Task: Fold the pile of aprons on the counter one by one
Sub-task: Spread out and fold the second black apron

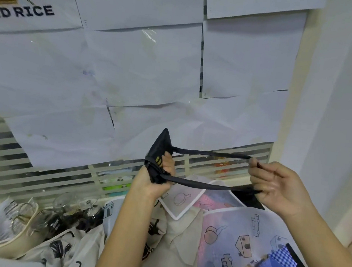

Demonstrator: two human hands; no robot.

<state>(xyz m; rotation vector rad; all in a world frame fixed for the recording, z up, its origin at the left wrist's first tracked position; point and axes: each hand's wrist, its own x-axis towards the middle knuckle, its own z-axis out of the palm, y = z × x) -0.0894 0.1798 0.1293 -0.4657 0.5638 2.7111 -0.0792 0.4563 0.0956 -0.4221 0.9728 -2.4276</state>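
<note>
The left hand clenches a bunched black fabric apron above the tabletop's pile of printed aprons; the right hand pinches its taut black strap. Clear glassware sits left.

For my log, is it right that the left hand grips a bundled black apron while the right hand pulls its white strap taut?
Not quite: the strap is black, not white, as the head view shows. The left hand does grip the bundled black apron while the right hand pulls that strap taut.
</note>
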